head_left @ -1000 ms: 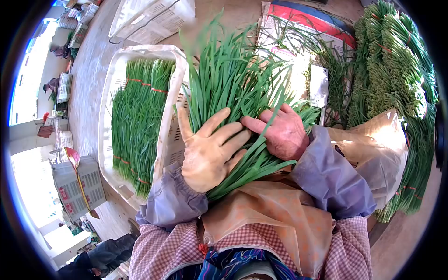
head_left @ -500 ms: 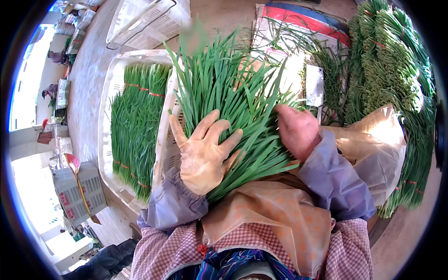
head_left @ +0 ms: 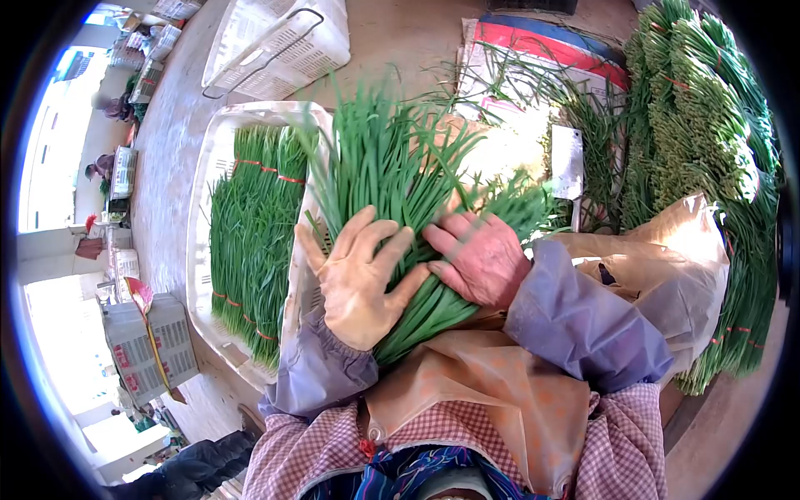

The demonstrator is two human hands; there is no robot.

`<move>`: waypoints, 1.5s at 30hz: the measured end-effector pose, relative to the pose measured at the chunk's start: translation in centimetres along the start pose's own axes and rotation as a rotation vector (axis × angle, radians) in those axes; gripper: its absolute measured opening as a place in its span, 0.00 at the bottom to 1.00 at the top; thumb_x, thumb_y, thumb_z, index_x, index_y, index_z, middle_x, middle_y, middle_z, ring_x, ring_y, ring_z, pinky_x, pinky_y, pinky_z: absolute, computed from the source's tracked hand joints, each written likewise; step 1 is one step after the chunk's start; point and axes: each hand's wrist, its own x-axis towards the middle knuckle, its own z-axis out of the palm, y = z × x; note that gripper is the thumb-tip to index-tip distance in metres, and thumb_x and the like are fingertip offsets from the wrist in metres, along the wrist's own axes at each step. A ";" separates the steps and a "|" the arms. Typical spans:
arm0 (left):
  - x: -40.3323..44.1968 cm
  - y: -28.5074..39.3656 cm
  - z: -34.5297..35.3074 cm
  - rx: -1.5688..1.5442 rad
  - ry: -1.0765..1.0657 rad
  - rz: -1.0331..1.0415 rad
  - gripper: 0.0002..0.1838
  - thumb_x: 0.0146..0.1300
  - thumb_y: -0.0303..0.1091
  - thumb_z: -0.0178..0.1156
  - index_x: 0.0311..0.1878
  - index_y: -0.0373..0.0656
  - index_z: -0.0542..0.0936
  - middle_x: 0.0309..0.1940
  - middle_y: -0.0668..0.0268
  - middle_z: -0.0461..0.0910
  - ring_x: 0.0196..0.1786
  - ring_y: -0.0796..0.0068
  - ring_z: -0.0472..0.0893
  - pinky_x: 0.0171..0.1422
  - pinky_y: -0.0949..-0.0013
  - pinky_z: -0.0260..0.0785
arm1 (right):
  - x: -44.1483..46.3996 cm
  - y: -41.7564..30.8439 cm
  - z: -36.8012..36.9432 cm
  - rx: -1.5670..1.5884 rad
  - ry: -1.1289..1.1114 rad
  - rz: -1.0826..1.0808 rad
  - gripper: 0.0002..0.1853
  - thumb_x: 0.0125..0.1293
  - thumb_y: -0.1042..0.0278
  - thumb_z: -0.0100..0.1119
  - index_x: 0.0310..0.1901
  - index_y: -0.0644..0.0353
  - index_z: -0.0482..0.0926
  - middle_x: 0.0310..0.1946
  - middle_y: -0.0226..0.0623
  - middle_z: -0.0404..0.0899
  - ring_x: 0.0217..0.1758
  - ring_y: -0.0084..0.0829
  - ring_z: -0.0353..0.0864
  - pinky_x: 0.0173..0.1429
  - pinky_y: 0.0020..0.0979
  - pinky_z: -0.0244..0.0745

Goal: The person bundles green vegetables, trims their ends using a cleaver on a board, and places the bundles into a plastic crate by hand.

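A thick loose heap of garlic chives, long flat green leaves, lies in front of my apron. My left hand, in a pale rubber glove, rests on the leaves with its fingers spread. Beside it, my bare right hand has its fingers and thumb bent round leaves at the heap's right side. More leaves stick out blurred beyond that hand, and its fingertips are partly sunk among the greens. On the left, a white plastic crate holds chive bundles tied with red bands.
Tall stacks of banded green bundles stand at the right. A brown plastic sheet lies below my right sleeve. Loose leaves are scattered on a sack ahead. An upright white crate stands at the back; people sit far left.
My right hand has moved left from the heap's outer edge and now closes on leaves near my left hand. The left hand stays spread on the heap. The view has shifted slightly.
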 end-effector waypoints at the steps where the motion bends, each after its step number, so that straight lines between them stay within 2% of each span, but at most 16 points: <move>1: -0.3 -0.3 0.0 0.011 0.033 -0.018 0.18 0.54 0.39 0.71 0.50 0.53 0.84 0.52 0.72 0.79 0.67 0.62 0.72 0.76 0.30 0.31 | -0.5 -0.4 0.1 -0.017 -0.005 0.017 0.17 0.61 0.59 0.63 0.48 0.59 0.77 0.39 0.38 0.75 0.44 0.39 0.76 0.48 0.39 0.70; 7: -0.5 -1.0 0.7 -0.004 0.122 -0.116 0.22 0.55 0.35 0.71 0.54 0.50 0.81 0.54 0.69 0.79 0.67 0.56 0.71 0.76 0.35 0.39 | -1.7 -1.3 -0.4 -0.057 -0.035 0.132 0.18 0.63 0.56 0.62 0.49 0.59 0.78 0.40 0.39 0.77 0.44 0.40 0.77 0.50 0.40 0.69; 13: -0.3 -1.5 1.1 -0.109 0.258 -0.218 0.40 0.52 0.42 0.73 0.70 0.53 0.70 0.70 0.62 0.67 0.74 0.55 0.63 0.75 0.29 0.33 | -2.4 2.5 -1.2 -0.065 -0.015 0.232 0.17 0.67 0.55 0.59 0.49 0.58 0.79 0.39 0.41 0.79 0.46 0.44 0.79 0.52 0.44 0.69; 14: -0.6 -1.8 1.0 -0.035 0.211 -0.225 0.50 0.51 0.42 0.73 0.77 0.48 0.59 0.75 0.53 0.59 0.76 0.49 0.59 0.78 0.36 0.38 | -2.4 2.7 -1.6 -0.097 -0.038 0.295 0.17 0.69 0.55 0.57 0.50 0.59 0.79 0.39 0.43 0.80 0.46 0.45 0.79 0.51 0.46 0.69; 17: -0.6 -2.8 2.0 -0.429 0.333 -0.224 0.54 0.50 0.35 0.74 0.78 0.40 0.53 0.74 0.49 0.58 0.76 0.50 0.60 0.80 0.47 0.45 | -1.8 3.9 -2.5 -0.127 -0.101 0.456 0.16 0.70 0.54 0.55 0.48 0.57 0.81 0.39 0.43 0.81 0.46 0.44 0.80 0.54 0.48 0.68; 18: -0.5 -2.6 1.8 -0.640 0.303 -0.277 0.56 0.51 0.28 0.74 0.78 0.33 0.49 0.73 0.45 0.59 0.73 0.54 0.63 0.77 0.57 0.56 | -1.6 4.2 -2.9 -0.128 -0.108 0.492 0.13 0.68 0.57 0.58 0.47 0.56 0.82 0.39 0.41 0.81 0.47 0.44 0.80 0.58 0.48 0.67; 25: 0.3 -3.1 1.9 -1.185 0.205 -0.408 0.51 0.54 0.17 0.67 0.78 0.36 0.49 0.60 0.52 0.75 0.59 0.64 0.78 0.63 0.63 0.72 | 2.4 3.2 -8.0 -0.183 0.586 0.178 0.07 0.64 0.71 0.62 0.43 0.58 0.81 0.43 0.40 0.83 0.47 0.42 0.82 0.62 0.43 0.70; 28: 0.6 -3.0 2.1 -1.235 0.188 -0.415 0.47 0.54 0.15 0.64 0.76 0.37 0.53 0.57 0.55 0.78 0.55 0.66 0.80 0.59 0.65 0.75 | 3.5 -0.1 -8.7 -0.115 0.556 -0.239 0.06 0.63 0.72 0.61 0.41 0.59 0.81 0.40 0.39 0.83 0.44 0.40 0.83 0.61 0.43 0.74; 29: 0.7 -2.8 1.8 -1.258 0.171 -0.423 0.45 0.54 0.15 0.64 0.75 0.37 0.55 0.56 0.55 0.78 0.55 0.67 0.80 0.59 0.65 0.75 | 4.0 -1.3 -8.5 0.088 0.354 -0.412 0.07 0.62 0.77 0.55 0.40 0.59 0.79 0.42 0.39 0.82 0.47 0.38 0.83 0.64 0.49 0.72; 31: 0.8 -2.3 0.8 -1.303 0.131 -0.441 0.43 0.54 0.15 0.64 0.74 0.37 0.57 0.56 0.56 0.78 0.54 0.68 0.81 0.60 0.65 0.74 | 4.4 -3.6 -5.1 0.035 0.186 -0.519 0.10 0.57 0.71 0.58 0.42 0.58 0.78 0.43 0.38 0.79 0.50 0.37 0.81 0.66 0.52 0.70; 33: 0.7 -2.5 0.8 -1.320 0.156 -0.471 0.39 0.54 0.16 0.66 0.70 0.35 0.63 0.54 0.58 0.80 0.53 0.70 0.81 0.61 0.66 0.73 | 4.1 -2.5 -1.9 -0.144 0.028 -0.461 0.15 0.56 0.68 0.60 0.46 0.58 0.78 0.48 0.36 0.77 0.58 0.38 0.76 0.71 0.54 0.62; 37: -0.2 -3.8 1.8 -1.414 0.181 -0.519 0.37 0.53 0.16 0.68 0.68 0.34 0.66 0.54 0.60 0.80 0.54 0.71 0.80 0.62 0.68 0.72 | 2.0 -1.8 -0.8 -0.105 0.059 -0.171 0.18 0.53 0.61 0.68 0.45 0.56 0.79 0.48 0.35 0.76 0.58 0.39 0.74 0.72 0.56 0.57; 39: -0.2 -3.7 2.1 -1.429 0.159 -0.548 0.38 0.53 0.15 0.68 0.68 0.33 0.66 0.54 0.60 0.80 0.54 0.71 0.80 0.62 0.68 0.72 | 1.8 -1.1 -1.0 -0.097 0.069 -0.095 0.15 0.56 0.66 0.67 0.46 0.57 0.79 0.42 0.35 0.79 0.51 0.43 0.77 0.66 0.52 0.65; 42: 0.0 -3.5 2.0 -1.416 0.126 -0.532 0.36 0.53 0.15 0.67 0.67 0.33 0.67 0.54 0.60 0.80 0.53 0.71 0.80 0.62 0.68 0.72 | 3.1 0.4 -2.1 0.268 0.217 0.085 0.10 0.62 0.70 0.64 0.43 0.61 0.80 0.33 0.33 0.80 0.38 0.41 0.80 0.54 0.44 0.74; 43: 0.0 -3.5 2.0 -1.410 0.115 -0.520 0.36 0.54 0.15 0.67 0.67 0.33 0.67 0.54 0.60 0.80 0.53 0.71 0.81 0.62 0.68 0.72 | 3.8 0.6 -2.4 0.406 0.299 0.171 0.10 0.66 0.74 0.61 0.47 0.64 0.79 0.29 0.37 0.81 0.29 0.37 0.80 0.41 0.36 0.77; 45: 0.0 -3.1 1.8 -1.464 0.127 -0.523 0.35 0.54 0.16 0.67 0.67 0.33 0.67 0.53 0.60 0.80 0.53 0.71 0.81 0.61 0.67 0.72 | 5.0 0.8 -3.7 0.759 0.256 0.404 0.12 0.68 0.72 0.60 0.51 0.65 0.77 0.29 0.41 0.82 0.27 0.30 0.80 0.36 0.32 0.76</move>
